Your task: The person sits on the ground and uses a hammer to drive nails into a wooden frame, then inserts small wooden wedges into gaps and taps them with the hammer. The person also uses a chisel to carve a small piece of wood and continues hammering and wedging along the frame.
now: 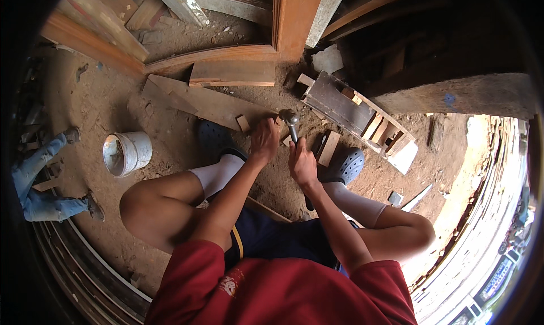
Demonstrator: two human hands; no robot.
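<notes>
A hammer [289, 119] with a metal head and dark handle is in my right hand [303, 165], its fingers wrapped round the handle. The hammer head is up beside the fingertips of my left hand [265, 139]. That hand is closed at the right end of a long wooden board [211, 105] lying on the dirt; what its fingers pinch is too small to make out. A small wood block [243, 123] rests on the board next to my left hand. Right of the hammer, a short wood strip [328, 149] lies beside my shoe.
A wooden toolbox [343, 111] with compartments stands at right, near a chisel-like blade [417, 197] on the ground. A white bucket [128, 153] is at left, with another person's legs in jeans [42, 178] beyond. Wooden frames [218, 56] stand ahead; stacked boards [85, 268] lie lower left.
</notes>
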